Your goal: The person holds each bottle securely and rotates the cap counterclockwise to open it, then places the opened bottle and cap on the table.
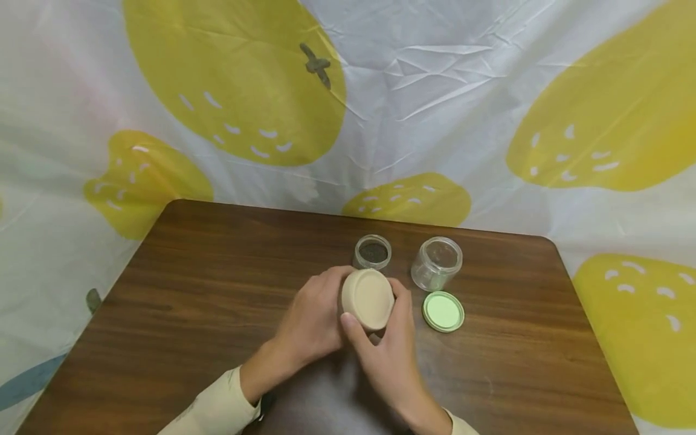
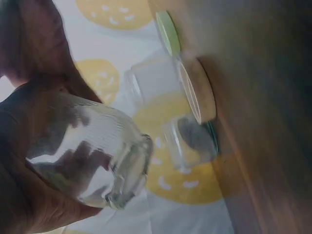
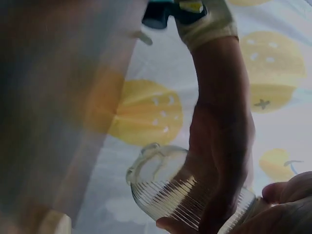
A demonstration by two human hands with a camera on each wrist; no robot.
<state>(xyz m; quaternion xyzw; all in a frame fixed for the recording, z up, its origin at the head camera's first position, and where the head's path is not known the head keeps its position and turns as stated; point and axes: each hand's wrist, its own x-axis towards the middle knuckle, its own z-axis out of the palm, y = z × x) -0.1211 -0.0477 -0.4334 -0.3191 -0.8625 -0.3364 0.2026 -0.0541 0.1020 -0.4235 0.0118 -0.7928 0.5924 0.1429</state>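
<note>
Both hands hold a ribbed clear glass jar (image 3: 170, 200), raised over the table, with a pale beige lid (image 1: 368, 299) at its top. My left hand (image 1: 315, 314) wraps round the glass body. With thumb and fingers on opposite sides, my right hand (image 1: 388, 350) grips the lid's edge. The jar's thick glass base (image 2: 129, 173) shows in the left wrist view, tilted towards the table. Through the glass I see no contents. Just beyond the hands stands a small open jar (image 1: 373, 251) with dark grains in it.
An open clear jar (image 1: 437, 264) stands at the right, with a light green lid (image 1: 443, 312) lying in front of it. A beige round piece (image 2: 201, 90) is on the table near these jars, hidden in the head view. A fruit-print cloth (image 1: 424, 121) hangs behind the table (image 1: 206, 284).
</note>
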